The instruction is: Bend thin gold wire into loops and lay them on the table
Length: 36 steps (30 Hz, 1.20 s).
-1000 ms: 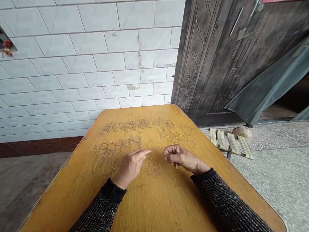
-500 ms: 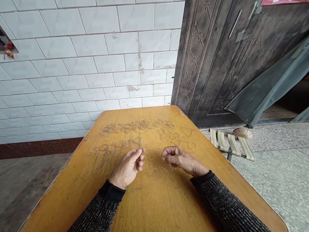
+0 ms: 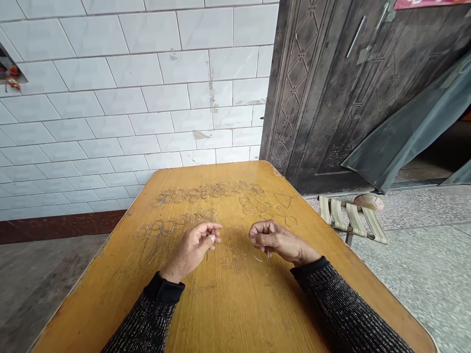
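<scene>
Two forearms in dark knitted sleeves flecked with pale thread reach forward over a table [image 3: 235, 304] of glossy, yellow-orange wood with visible grain, rounded corners and a scuffed left edge. The left hand [image 3: 191, 247] rests on its side, thumb and forefinger pressed together in a pinch on the end of a thin, pale wire [image 3: 230, 227] that runs almost level toward the other hand; the wire is so fine that it is hard to follow. The right hand [image 3: 277, 240] is curled into a loose fist, fingers folded in, and pinches a small curved loop of wire [image 3: 260, 257] that hangs just below it, close to the tabletop.

Just beyond the left hand lies a row of wire loops with long straight tails [image 3: 172, 228], overlapping one another. Farther back, a longer row of small linked rings [image 3: 208, 190] stretches across the table. To its right lie a few separate rings [image 3: 263, 208] and one wire triangle [image 3: 284, 198].

Beyond the table stands a wall of shiny white tiles [image 3: 128, 98]. To the right is a dark metal door [image 3: 331, 88] with embossed patterns, and a folding stool with striped webbing [image 3: 349, 218] on a speckled floor.
</scene>
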Each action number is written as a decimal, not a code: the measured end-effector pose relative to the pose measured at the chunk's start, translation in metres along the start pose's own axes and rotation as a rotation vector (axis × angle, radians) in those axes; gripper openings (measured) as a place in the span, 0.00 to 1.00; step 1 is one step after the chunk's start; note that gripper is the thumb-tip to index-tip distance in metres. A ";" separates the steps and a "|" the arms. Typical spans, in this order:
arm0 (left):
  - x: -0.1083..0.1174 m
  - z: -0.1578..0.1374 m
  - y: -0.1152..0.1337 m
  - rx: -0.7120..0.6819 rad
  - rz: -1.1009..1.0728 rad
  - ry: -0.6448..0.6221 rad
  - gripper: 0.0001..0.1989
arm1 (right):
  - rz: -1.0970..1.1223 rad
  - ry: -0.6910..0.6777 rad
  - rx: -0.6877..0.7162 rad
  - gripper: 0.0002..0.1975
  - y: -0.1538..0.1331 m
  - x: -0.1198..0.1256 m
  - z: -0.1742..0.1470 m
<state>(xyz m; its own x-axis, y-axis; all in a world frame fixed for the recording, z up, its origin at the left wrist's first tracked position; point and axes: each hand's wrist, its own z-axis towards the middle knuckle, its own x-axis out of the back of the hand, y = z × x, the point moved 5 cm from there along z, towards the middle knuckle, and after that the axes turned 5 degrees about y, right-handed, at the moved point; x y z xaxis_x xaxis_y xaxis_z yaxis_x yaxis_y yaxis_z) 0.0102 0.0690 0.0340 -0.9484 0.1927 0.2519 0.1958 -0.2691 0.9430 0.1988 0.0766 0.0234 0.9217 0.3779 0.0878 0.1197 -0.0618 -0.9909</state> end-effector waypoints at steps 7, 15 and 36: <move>0.006 0.002 -0.007 0.101 0.180 -0.103 0.10 | -0.130 -0.093 -0.006 0.03 -0.002 -0.004 -0.005; 0.009 -0.004 0.017 -0.039 0.249 -0.163 0.13 | -0.280 -0.268 -0.032 0.04 0.006 -0.013 -0.005; -0.022 -0.008 -0.016 0.295 -0.600 0.289 0.10 | 0.201 0.221 0.092 0.19 0.014 -0.009 0.019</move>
<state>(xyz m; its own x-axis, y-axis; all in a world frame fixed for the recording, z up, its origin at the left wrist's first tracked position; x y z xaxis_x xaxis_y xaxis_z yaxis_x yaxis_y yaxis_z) 0.0258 0.0614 0.0112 -0.9335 -0.0404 -0.3562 -0.3583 0.0781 0.9303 0.1856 0.0901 0.0064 0.9826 0.1557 -0.1011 -0.0981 -0.0269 -0.9948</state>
